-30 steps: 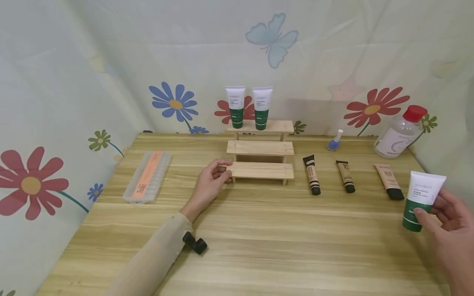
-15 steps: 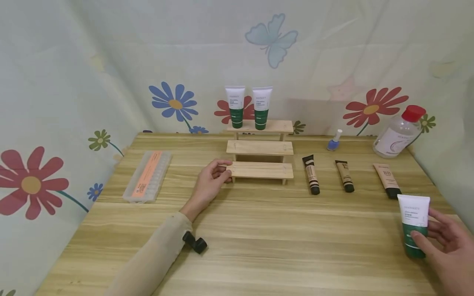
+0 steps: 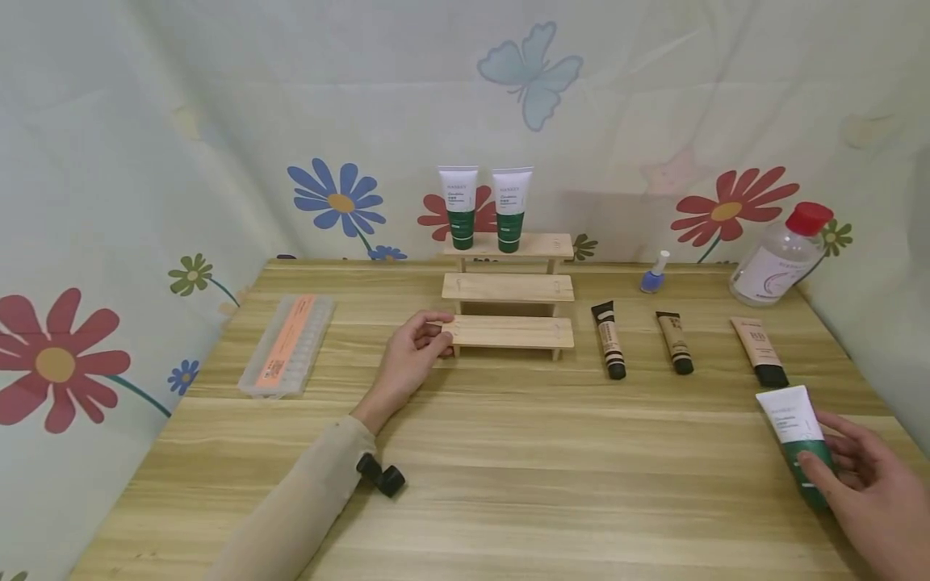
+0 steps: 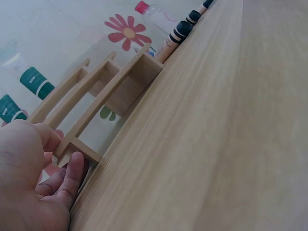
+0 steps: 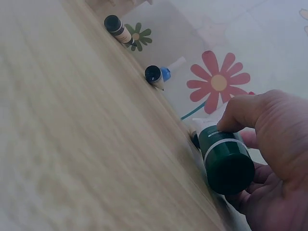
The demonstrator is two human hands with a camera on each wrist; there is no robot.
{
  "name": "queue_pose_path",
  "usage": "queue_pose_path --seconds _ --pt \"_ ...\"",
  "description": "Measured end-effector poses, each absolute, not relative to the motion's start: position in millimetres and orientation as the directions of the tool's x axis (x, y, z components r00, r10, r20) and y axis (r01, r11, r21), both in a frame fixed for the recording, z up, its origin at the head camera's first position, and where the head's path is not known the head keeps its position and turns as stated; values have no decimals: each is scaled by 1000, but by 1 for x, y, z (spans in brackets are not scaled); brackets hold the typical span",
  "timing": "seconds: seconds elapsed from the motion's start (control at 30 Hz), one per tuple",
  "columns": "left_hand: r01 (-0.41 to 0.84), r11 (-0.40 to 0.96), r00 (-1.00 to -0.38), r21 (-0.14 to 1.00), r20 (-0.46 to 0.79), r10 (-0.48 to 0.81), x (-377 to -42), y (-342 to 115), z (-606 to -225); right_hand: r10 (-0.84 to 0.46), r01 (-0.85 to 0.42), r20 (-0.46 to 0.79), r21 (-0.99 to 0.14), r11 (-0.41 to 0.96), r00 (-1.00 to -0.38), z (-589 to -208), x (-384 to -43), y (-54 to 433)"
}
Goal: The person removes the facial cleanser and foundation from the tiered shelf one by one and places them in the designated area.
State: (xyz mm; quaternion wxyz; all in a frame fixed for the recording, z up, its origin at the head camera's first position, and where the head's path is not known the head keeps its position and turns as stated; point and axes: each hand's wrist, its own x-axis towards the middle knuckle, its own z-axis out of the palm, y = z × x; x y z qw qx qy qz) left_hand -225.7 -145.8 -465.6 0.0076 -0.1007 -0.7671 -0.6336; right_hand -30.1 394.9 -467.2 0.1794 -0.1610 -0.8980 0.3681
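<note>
My left hand (image 3: pixel 410 359) pinches the left end of the lowest step of a three-tier wooden display stand (image 3: pixel 508 332); in the left wrist view the thumb lies by the stand's leg (image 4: pixel 84 148). Two white-and-green squeeze tubes (image 3: pixel 458 208) stand upright on the top tier, caps down. At the right, my right hand (image 3: pixel 868 484) holds a third white-and-green squeeze tube (image 3: pixel 795 432) between thumb and fingers. This tube leans, white end toward the back left, its green cap (image 5: pixel 231 173) facing the right wrist camera, low over the table.
Three small cosmetic tubes, one black-and-tan (image 3: pixel 609 340), one tan (image 3: pixel 674 342) and one pink BB cream (image 3: pixel 759 350), lie right of the stand. Behind them are a blue nail polish bottle (image 3: pixel 652 279) and a red-capped clear bottle (image 3: pixel 777 262). A clear compartment case (image 3: pixel 288 347) lies left.
My right hand has carried the tube toward me and to the left, lowering it, and the tube has gone from nearly upright to leaning. My left hand keeps its grip on the stand.
</note>
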Motion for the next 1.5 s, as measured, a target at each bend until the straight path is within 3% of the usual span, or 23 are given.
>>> queue_pose_path --seconds 0.6,0.97,1.1,1.27,1.5 --pt "160 176 -981 971 137 138 -227 -146 -466 460 246 148 -683 688 -876 -465 -32 392" --pt "161 179 -980 970 136 145 -226 -146 -466 577 388 53 -689 612 -815 -462 -34 391" --pt "163 175 -979 971 138 147 -226 -146 -466 652 413 49 -737 534 -756 -460 -36 386" --pt "162 174 -980 971 138 144 -226 -146 -467 715 319 128 -831 455 -687 -452 -35 377" --pt "167 187 -980 968 142 138 -226 -145 -466 648 136 238 -871 471 -723 -430 -39 356"
